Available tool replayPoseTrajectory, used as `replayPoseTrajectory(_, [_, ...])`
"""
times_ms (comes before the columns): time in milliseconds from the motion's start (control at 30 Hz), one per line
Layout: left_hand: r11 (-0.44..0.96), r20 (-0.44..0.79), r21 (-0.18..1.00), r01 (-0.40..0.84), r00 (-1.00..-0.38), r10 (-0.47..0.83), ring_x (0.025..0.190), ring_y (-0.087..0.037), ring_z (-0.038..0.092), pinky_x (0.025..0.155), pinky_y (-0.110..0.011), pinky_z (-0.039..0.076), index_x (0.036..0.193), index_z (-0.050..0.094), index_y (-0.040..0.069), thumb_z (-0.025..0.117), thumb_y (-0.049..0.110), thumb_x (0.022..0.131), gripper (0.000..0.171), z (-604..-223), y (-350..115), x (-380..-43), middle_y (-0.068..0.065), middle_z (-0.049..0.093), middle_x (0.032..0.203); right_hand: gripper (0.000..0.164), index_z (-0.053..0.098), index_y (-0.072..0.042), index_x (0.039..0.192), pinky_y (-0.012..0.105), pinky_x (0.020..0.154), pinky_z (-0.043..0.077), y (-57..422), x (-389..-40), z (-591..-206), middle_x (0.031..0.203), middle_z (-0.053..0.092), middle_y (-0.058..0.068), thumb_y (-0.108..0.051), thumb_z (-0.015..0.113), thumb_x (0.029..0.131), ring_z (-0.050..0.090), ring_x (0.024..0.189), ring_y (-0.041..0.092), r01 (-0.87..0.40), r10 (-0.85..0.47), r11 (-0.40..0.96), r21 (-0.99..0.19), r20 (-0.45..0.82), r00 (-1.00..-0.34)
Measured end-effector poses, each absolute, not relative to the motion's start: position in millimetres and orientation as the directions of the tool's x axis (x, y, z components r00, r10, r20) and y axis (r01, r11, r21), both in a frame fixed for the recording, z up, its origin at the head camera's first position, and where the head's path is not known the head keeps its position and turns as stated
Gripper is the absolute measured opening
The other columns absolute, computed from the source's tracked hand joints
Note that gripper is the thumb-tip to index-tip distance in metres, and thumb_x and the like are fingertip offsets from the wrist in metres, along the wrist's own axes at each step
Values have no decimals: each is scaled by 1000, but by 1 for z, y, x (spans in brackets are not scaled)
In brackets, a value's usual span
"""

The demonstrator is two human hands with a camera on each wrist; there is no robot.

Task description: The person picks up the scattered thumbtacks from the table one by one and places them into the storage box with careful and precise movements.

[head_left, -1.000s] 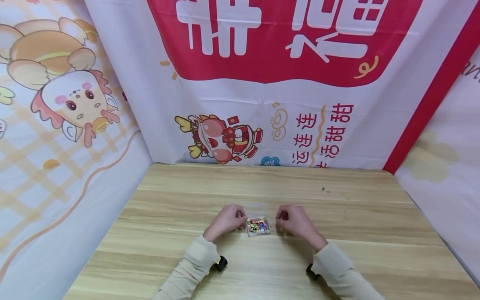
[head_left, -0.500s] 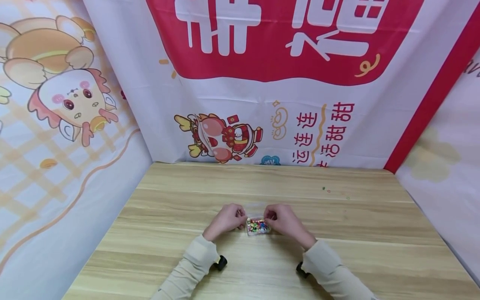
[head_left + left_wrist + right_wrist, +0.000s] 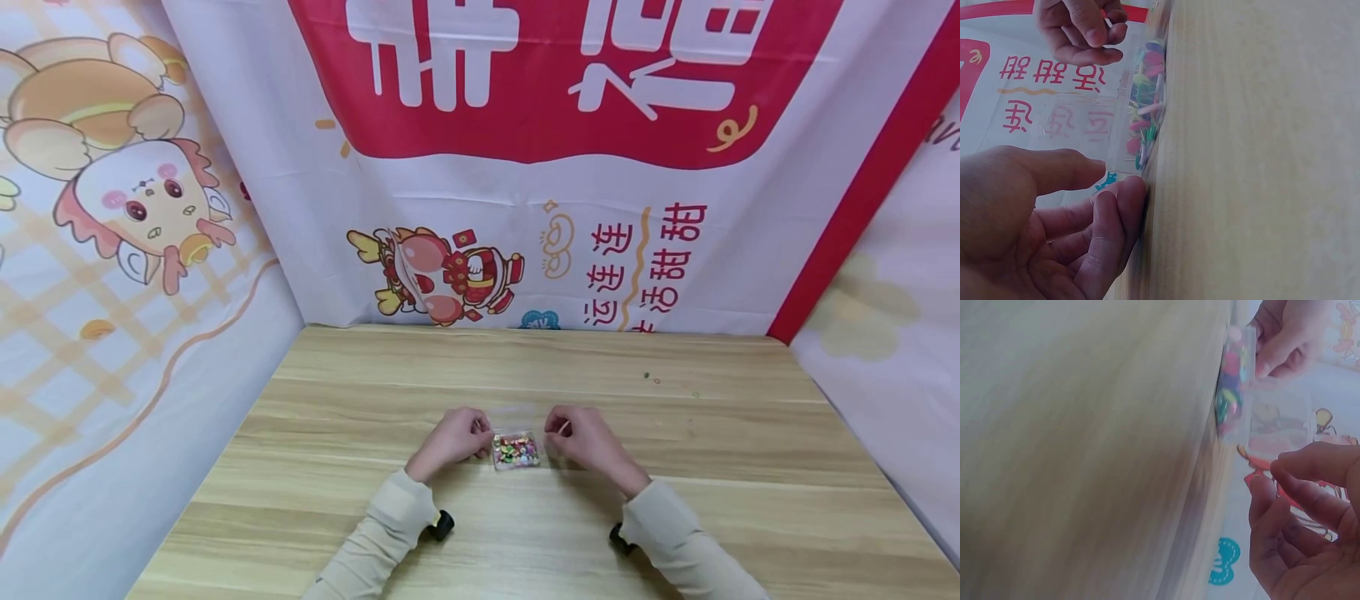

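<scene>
A small clear plastic box [image 3: 516,451] of colourful push pins [image 3: 1147,112] lies on the table between the hands. Its transparent lid [image 3: 1280,422] stands raised at the far side. My left hand [image 3: 457,435] pinches the box's left edge; in the left wrist view, thumb and forefinger meet at its corner. Just right of the box is my right hand [image 3: 585,435], apart from it, fingers curled and thumb near the forefinger. Nothing shows clearly between those fingertips, though a tiny thing could be hidden there.
Several tiny coloured pieces [image 3: 657,381] lie on the wooden table [image 3: 360,375] at the far right. A printed cloth [image 3: 450,192] hangs along the table's back edge, with further cloths on both sides.
My right hand reached left over the box half a second ago and has drawn back to the right of it. The left hand stays at the box's left edge.
</scene>
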State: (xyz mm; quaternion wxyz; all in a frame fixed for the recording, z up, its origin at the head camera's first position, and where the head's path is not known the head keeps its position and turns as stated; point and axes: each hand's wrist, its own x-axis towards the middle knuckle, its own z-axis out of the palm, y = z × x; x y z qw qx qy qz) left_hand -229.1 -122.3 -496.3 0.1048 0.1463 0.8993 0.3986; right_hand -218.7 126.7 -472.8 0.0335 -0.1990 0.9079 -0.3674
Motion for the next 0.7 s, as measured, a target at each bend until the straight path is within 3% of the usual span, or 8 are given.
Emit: replayPoseTrajectory(700, [634, -82, 754, 170, -934, 348, 59, -11, 64, 52, -24, 51, 89, 65, 6, 64, 11, 94, 8, -494, -122, -227, -3, 70, 72, 6, 68, -6, 90, 26, 62, 52, 203, -225, -477, 86, 71, 6, -3, 69, 85, 64, 73, 13, -274, -278, 742, -612, 92, -956])
